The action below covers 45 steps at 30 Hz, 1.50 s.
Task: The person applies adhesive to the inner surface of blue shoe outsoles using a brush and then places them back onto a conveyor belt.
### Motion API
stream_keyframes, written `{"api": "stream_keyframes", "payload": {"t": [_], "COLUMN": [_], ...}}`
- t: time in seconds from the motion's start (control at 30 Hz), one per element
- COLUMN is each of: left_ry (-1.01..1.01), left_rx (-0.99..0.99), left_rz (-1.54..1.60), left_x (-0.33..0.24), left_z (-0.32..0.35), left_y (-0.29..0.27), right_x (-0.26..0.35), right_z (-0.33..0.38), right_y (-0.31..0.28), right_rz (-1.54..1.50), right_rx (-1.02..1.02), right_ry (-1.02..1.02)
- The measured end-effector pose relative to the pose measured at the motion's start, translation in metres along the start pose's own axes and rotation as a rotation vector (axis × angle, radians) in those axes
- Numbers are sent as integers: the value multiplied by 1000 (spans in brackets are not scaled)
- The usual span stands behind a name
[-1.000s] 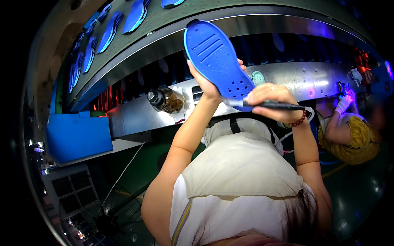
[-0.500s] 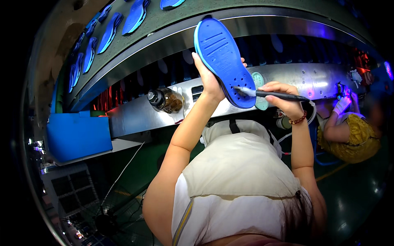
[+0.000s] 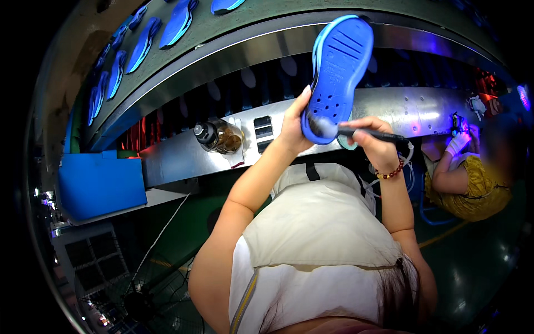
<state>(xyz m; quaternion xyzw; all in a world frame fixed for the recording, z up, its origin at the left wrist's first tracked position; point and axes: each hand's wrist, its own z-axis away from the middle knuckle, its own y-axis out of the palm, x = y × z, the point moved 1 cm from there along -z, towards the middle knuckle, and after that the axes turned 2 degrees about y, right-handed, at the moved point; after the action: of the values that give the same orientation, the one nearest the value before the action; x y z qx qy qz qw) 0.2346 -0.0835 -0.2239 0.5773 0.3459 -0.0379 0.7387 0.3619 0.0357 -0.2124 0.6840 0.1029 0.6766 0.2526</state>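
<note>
Above conveyor (image 3: pixel 183 156), left hand (image 3: pixel 293 123) holds blue sole (image 3: pixel 338 72); right hand (image 3: pixel 374 143) brushes it.

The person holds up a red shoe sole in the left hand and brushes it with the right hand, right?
Not quite: the shoe sole is blue, not red. The head view shows the left hand holding it up while the right hand works a brush on it.
</note>
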Motion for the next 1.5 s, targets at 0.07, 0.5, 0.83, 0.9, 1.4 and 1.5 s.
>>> {"api": "stream_keyframes", "payload": {"t": [0.07, 0.5, 0.83, 0.9, 1.4, 1.5], "left_ry": [-44, -679, -598, -514, -119, -85], "left_rx": [23, -91, -87, -109, 77, 121], "left_rz": [-71, -337, -502, -567, 248, 132], "left_x": [-7, -29, -32, -35, -26, 9], "left_z": [-1, -1, 2, 1, -10, -23], "left_y": [-13, -5, -5, -18, -50, -25], "right_x": [11, 47, 53, 45, 45, 25], "right_z": [5, -4, 8, 14, 21, 6], "right_y": [-2, -16, -29, -28, -14, -24], "right_rz": [289, 701, 873, 863, 629, 714], "right_rx": [137, 505, 381, 441, 148, -101], "right_ry": [38, -271, -243, -219, -438, -182]}}
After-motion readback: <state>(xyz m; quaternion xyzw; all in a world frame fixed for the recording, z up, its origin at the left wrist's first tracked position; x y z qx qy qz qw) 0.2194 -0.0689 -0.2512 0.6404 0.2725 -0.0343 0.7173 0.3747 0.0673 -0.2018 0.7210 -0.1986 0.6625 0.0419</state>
